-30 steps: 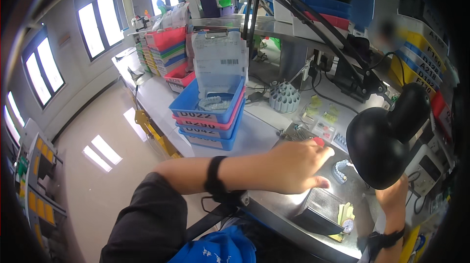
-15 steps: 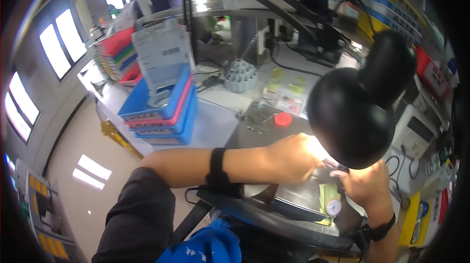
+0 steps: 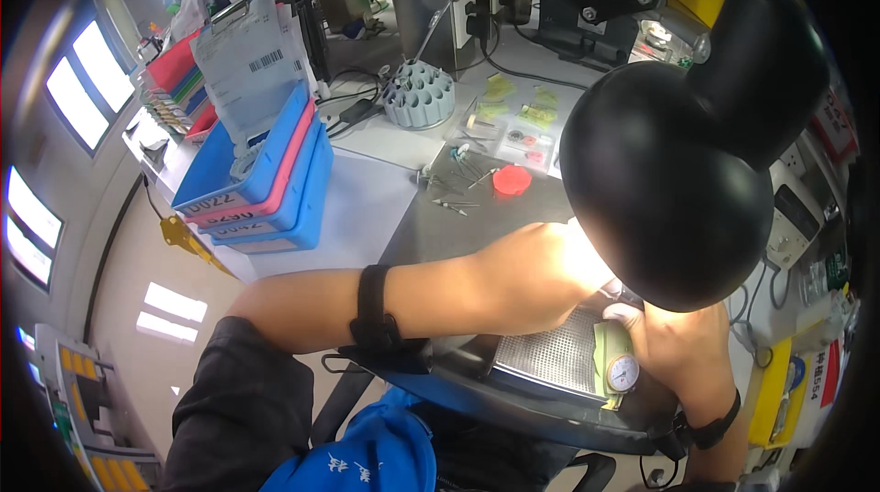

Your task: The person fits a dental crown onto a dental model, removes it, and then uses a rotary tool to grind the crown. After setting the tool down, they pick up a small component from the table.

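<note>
My left hand (image 3: 550, 274) reaches in from the left, curled and lit brightly under a black rounded lamp head (image 3: 669, 190). My right hand (image 3: 676, 341) meets it from the right with its thumb bent inward. Between the two hands shows a bit of a small shiny piece (image 3: 625, 294). The lamp head hides most of the fingertips, so what they grip is unclear. Just below my hands lie a perforated metal plate (image 3: 550, 352) and a round dial gauge (image 3: 623, 373) beside yellow-green tape (image 3: 601, 355).
A red round lid (image 3: 511, 180) and several thin rotary bits (image 3: 454, 207) lie on the dark work surface. Behind stands a grey tool holder (image 3: 419, 98). Stacked blue and pink trays (image 3: 307, 208) are at the left. A yellow bin (image 3: 779, 400) stands at the right.
The view has shifted closer and tilted, so the bench things appear farther left and higher. Both hands stay together under the lamp head, which now covers more of them.
</note>
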### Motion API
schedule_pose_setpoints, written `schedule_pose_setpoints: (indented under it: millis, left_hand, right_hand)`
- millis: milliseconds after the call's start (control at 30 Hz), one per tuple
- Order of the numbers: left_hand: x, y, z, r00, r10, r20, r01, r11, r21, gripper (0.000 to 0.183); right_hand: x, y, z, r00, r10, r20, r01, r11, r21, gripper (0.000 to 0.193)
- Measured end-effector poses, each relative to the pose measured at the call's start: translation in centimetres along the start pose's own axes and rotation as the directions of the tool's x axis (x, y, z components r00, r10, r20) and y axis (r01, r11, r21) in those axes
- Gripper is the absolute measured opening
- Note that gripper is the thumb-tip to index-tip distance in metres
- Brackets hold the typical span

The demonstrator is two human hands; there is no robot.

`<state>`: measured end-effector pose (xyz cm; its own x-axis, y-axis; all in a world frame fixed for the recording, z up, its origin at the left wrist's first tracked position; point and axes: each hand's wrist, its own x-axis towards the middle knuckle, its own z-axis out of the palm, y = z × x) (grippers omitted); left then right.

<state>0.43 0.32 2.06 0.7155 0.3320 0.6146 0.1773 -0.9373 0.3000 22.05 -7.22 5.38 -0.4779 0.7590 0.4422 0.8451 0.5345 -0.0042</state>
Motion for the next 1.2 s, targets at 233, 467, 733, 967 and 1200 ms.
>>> schedule_pose_setpoints:
  millis: [233,467,733,967,1200]
  left_hand:
    - [1.2,0.2,-0.6,0.949,0.290,-0.125,-0.250,0.932,0.263,0.010]
    - [-1.2,-2.9,-5.5,0.995,-0.094,-0.009,0.092,0.931,0.353,0.012]
    - [-2.4,-7.6,-9.6,0.909,-0.417,-0.020,0.385,0.816,0.431,0.018]
    - [-3.6,-6.9,-11.0,0.535,-0.842,-0.062,0.724,0.420,0.548,0.022]
    - [-4.1,-8.1,-9.9,0.556,-0.831,-0.022,0.746,0.487,0.454,0.011]
  right_hand:
    - [0.0,1.2,-1.3,0.671,0.337,0.660,-0.741,0.319,0.591,0.026]
    - [-1.0,2.1,0.3,0.957,0.284,0.055,-0.287,0.914,0.288,0.026]
    - [-0.7,4.0,1.8,0.932,0.361,0.040,-0.361,0.911,0.201,0.040]
    - [4.8,6.7,5.7,0.971,0.225,-0.082,-0.204,0.957,0.209,0.040]
    - [7.0,7.9,7.3,0.969,0.215,-0.122,-0.190,0.964,0.185,0.040]
